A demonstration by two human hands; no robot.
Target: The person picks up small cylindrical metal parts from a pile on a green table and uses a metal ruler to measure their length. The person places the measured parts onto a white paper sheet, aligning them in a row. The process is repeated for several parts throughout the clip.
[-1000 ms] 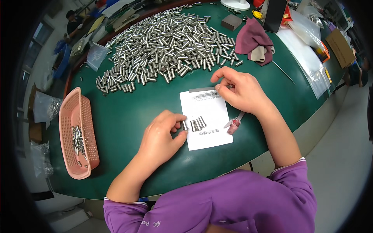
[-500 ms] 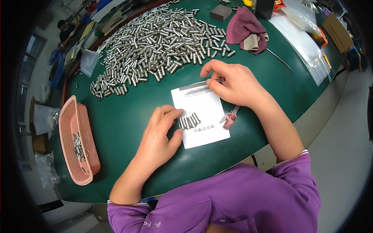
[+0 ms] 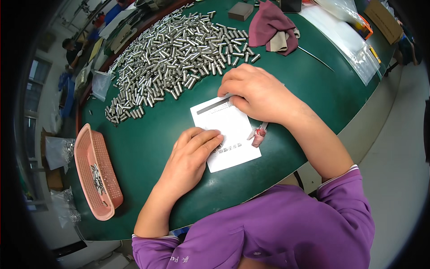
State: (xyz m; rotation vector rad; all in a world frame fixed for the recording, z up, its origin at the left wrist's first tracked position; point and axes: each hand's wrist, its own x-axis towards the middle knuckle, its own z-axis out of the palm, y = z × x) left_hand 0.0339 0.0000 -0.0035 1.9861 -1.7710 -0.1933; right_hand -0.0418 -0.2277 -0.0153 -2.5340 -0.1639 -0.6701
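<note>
A white printed sheet [image 3: 228,159] with a dark strip along its far edge lies on the green table. My left hand [image 3: 190,154] rests on its left part, fingers drawn together over the short metal pins, which are now hidden beneath them. At the sheet's far right corner is my right hand [image 3: 257,94], its fingers curled and its thumb close to the index finger. What it pinches, if anything, is hidden. Just right of the sheet, below my right hand, lies a small tool wrapped in red and clear material [image 3: 258,136].
A large heap of metal pins [image 3: 174,58] spreads over the far table. At the left stands a pink perforated basket [image 3: 114,181] with some pins inside. Farther right are a maroon cloth [image 3: 266,24], a thin rod [image 3: 317,59], a grey block [image 3: 240,11] and clear plastic bags [image 3: 354,58].
My left fingers have closed over the row of pins that lay visible on the sheet. My right hand's fingers have curled in more. The whole view has shifted slightly.
</note>
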